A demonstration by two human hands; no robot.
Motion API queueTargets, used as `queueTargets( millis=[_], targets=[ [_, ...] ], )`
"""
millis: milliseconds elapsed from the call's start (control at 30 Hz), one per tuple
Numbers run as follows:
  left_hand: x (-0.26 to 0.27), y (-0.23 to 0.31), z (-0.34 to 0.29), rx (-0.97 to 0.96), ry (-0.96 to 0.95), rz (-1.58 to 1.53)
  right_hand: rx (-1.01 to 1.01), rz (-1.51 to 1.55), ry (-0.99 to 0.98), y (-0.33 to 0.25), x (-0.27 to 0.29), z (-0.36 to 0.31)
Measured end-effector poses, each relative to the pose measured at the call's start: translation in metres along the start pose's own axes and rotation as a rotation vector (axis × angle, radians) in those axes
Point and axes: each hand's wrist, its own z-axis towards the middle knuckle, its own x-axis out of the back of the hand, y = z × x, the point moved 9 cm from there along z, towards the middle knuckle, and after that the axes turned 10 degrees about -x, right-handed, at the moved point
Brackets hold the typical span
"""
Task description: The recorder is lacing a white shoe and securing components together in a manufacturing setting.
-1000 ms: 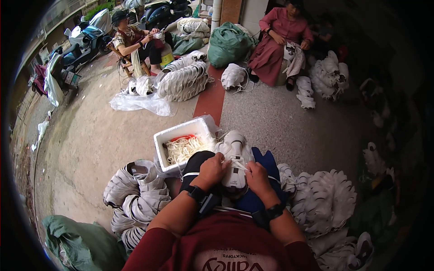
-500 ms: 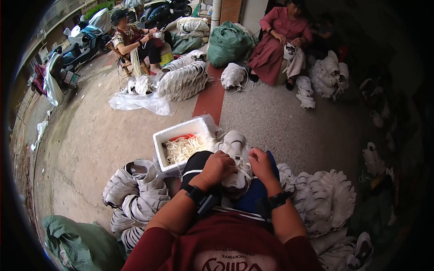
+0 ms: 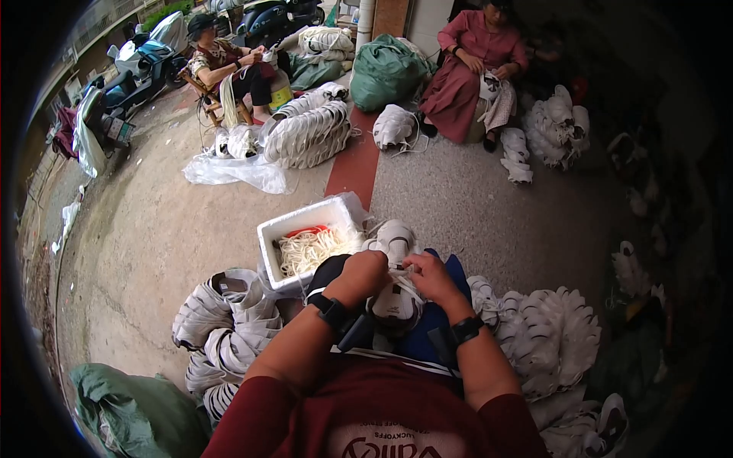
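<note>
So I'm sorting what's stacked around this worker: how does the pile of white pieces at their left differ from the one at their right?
The left pile lies in curved rows, and dark inner sides show; the right pile fans out like a shell and looks all white. The left pile sits by the white foam box; the right pile has no box beside it. Both rest on the ground, untouched.

We see left hand [image 3: 365, 276] shifted slightly toward frame centre since a second ago, now closed over upper edge of white shoe upper [image 3: 393, 301] in lap. Right hand [image 3: 429, 276] moved up, then back in; fingers now pinch white lace at upper's top. We see wrists closer together.
</note>
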Motion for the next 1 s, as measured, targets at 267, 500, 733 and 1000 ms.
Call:
queueTargets(
  millis=[267, 500, 733, 1000],
  targets=[
    [0.028, 0.020, -0.011, -0.152, 0.519, 0.094, -0.029, -0.074, 0.166, 0.002, 0.002, -0.002],
    [0.011, -0.015, -0.024, 0.110, 0.597, -0.114, 0.156, -0.262, 0.271, -0.017, -0.002, -0.015],
    [-0.024, -0.049, -0.028, 0.174, 0.656, -0.658, -0.047, 0.180, 0.096, 0.010, 0.003, -0.016],
    [-0.034, -0.034, -0.023, -0.099, 0.581, -1.101, 0.082, 0.088, 0.136, -0.002, 0.004, -0.020]
  ],
)
